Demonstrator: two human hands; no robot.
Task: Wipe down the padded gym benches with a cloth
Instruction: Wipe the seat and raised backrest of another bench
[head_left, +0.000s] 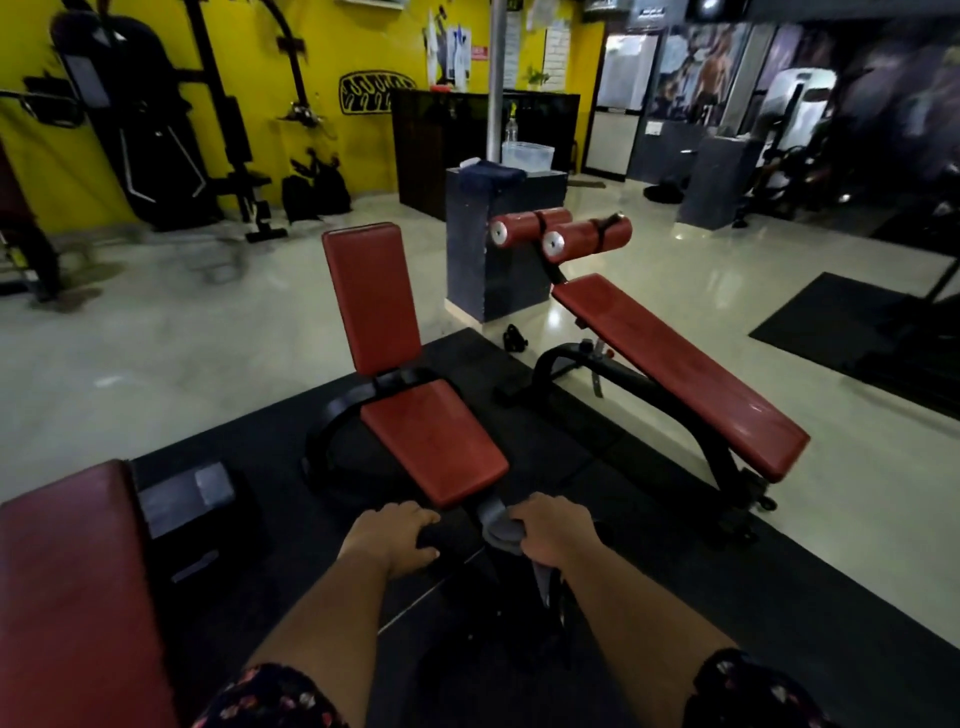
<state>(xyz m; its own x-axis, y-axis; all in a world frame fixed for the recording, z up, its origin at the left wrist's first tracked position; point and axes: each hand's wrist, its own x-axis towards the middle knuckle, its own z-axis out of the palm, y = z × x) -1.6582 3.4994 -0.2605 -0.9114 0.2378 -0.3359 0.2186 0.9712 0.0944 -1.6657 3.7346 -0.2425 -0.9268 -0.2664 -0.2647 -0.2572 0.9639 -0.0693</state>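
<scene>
Both hands are down at the near end of the middle bench (431, 441), just below the front edge of its red seat. The right hand (553, 538) is clenched round a grey cloth (496, 522), which is bunched against the bench's black frame, and a tail of it hangs under the fist. The left hand (400, 540) curls its fingers over a black bar (457, 535). It's dark down there, so that bar may be part of the frame's foot, hard to be sure. Beyond the seat stands the upright red back (371, 296). Off to the right, a sloped bench (675, 374) climbs away to two red roller pads (561, 234), well apart from the hands. Another red pad (67, 597) fills the left corner. The benches stand on a black mat (249, 447) laid over a pale, shiny floor (156, 338). Flowered sleeves (270, 696) show at the bottom edge.
</scene>
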